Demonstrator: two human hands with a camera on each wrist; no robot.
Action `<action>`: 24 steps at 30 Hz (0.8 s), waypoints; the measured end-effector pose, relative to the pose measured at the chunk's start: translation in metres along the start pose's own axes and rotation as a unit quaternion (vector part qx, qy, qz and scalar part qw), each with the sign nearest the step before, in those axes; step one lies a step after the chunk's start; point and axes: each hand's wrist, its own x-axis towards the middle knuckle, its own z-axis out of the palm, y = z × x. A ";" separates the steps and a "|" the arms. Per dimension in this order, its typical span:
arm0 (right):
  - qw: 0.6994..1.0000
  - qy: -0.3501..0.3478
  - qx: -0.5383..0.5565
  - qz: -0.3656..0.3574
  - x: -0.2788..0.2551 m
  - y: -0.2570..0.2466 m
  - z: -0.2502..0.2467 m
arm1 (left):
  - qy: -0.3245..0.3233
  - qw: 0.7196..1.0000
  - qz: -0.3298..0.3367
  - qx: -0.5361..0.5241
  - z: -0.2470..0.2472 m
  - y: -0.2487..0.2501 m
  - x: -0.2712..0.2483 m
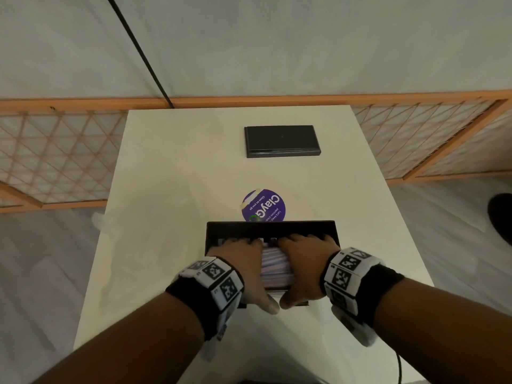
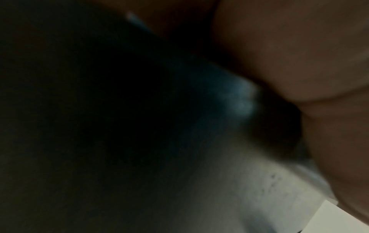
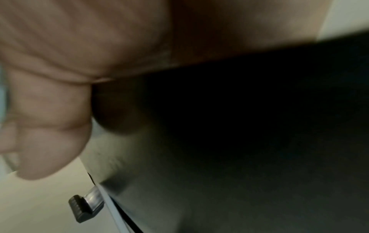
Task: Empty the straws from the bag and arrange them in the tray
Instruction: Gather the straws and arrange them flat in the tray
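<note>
The tray (image 1: 273,228) sits on the bench (image 1: 166,189) at its near centre. The straws (image 1: 277,268) lie in the tray. The left hand (image 1: 243,270) rests on the straws at the tray's left; the right hand (image 1: 302,268) rests at its right. A round sticker (image 1: 263,205) lies directly behind the tray. A rectangular lid (image 1: 282,141) lies farther behind the tray, well apart.

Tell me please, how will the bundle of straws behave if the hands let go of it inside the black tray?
The straws look thin and round, so they would probably roll and spread sideways. The tray has raised walls, which should likely stop them. They seem light, so a small push may shift many together. The left hand and right hand flank the bundle, perhaps for that reason.
</note>
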 end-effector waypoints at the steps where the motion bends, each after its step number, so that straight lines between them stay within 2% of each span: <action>1: 1.000 -0.007 0.004 -0.003 0.002 0.001 0.000 | -0.010 1.000 -0.001 0.001 -0.001 -0.002 0.000; 6: 0.999 -0.038 0.001 -0.005 0.004 -0.001 -0.006 | -0.035 0.998 0.012 -0.049 -0.003 -0.007 0.005; 12: 0.999 -0.037 -0.021 -0.012 0.000 -0.006 -0.014 | -0.038 0.996 0.022 -0.075 -0.003 -0.010 0.007; 16: 0.998 -0.010 -0.062 -0.011 -0.002 -0.010 -0.013 | -0.020 0.999 0.019 -0.041 -0.002 -0.009 0.005; 18: 0.998 -0.023 -0.059 -0.012 0.000 -0.011 -0.012 | -0.027 0.999 0.009 -0.028 -0.001 -0.007 0.005; 21: 0.998 -0.052 -0.030 -0.009 0.003 -0.012 -0.011 | -0.051 0.997 0.006 -0.065 -0.001 -0.006 0.008; 24: 0.997 -0.060 -0.034 -0.017 0.005 -0.013 -0.012 | -0.041 0.998 -0.004 -0.053 0.001 -0.006 0.010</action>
